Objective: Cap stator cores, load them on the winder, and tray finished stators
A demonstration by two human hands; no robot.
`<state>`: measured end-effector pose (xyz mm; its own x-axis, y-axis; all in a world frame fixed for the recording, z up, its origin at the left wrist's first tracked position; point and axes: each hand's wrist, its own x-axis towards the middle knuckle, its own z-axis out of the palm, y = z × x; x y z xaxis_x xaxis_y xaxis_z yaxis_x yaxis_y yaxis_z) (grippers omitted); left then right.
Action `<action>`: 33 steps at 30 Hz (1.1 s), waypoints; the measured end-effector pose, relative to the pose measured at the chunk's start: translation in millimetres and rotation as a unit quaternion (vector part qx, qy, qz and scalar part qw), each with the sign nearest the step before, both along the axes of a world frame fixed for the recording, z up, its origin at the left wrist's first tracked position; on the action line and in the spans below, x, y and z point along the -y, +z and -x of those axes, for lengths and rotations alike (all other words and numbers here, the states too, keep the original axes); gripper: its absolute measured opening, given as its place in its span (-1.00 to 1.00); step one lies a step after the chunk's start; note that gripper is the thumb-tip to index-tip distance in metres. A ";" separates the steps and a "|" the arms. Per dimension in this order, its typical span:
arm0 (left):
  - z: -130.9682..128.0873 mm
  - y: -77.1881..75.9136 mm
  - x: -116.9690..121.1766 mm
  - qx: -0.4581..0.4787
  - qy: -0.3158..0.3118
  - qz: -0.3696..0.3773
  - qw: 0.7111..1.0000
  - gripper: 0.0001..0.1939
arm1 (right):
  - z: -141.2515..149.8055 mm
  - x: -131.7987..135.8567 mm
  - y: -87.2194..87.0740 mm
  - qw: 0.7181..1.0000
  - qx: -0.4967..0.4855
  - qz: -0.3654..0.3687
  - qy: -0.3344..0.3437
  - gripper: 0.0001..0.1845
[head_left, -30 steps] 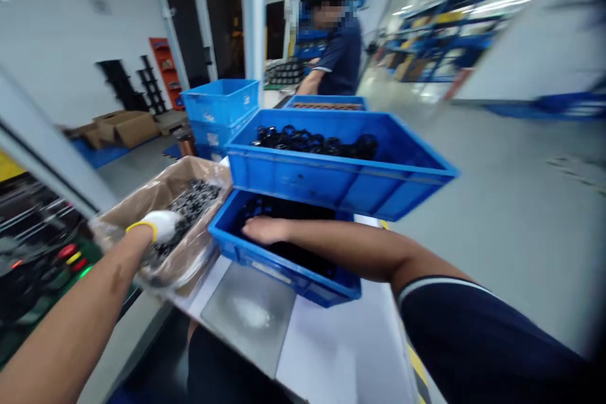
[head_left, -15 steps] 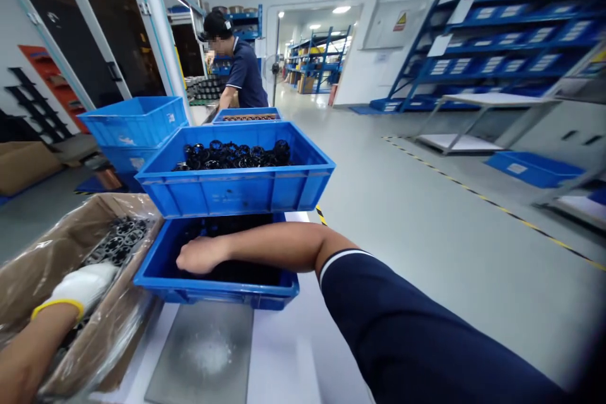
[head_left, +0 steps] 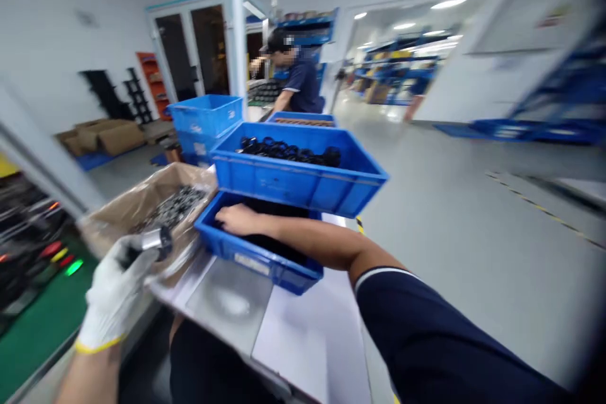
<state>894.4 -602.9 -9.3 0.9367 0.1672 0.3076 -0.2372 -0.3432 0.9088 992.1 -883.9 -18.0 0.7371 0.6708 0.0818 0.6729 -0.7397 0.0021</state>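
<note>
My left hand (head_left: 116,281), in a white glove with a yellow cuff edge, grips a short cylindrical part (head_left: 154,241) with a silvery body and a black end. It is held in front of a plastic-lined cardboard box (head_left: 125,202) containing many small grey and black pieces (head_left: 177,205). My bare right hand (head_left: 239,219) reaches into the lower blue bin (head_left: 288,278), near its left end. Its fingers are curled and pointing down; what they hold, if anything, is hidden. The bin's inside looks dark.
Above the lower bin sits another blue bin (head_left: 293,184) with black ring-like parts (head_left: 288,153). A grey plate (head_left: 227,297) lies on the white table (head_left: 303,334). Behind the bins a person (head_left: 303,79) stands beside a machine cabinet (head_left: 203,44). Stacked blue bins (head_left: 203,117) stand at the left.
My left hand has come out of the cardboard box with the cylindrical part in it. My right hand remains in the lower bin. The view has swung to the left and is blurred.
</note>
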 end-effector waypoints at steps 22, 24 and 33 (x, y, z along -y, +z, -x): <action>107.4 -49.3 22.9 -0.030 -0.202 0.501 0.841 -0.48 | 113.5 -77.0 25.4 0.814 0.157 -0.430 0.357 -0.89; 107.5 -50.0 21.9 -0.032 -0.201 0.499 0.842 -0.47 | 110.2 -75.0 24.1 0.820 0.160 -0.409 0.368 -0.85; 104.6 -53.8 16.5 -0.021 -0.138 0.454 0.880 -0.47 | 107.4 -75.9 14.8 0.834 0.130 -0.377 0.381 -0.79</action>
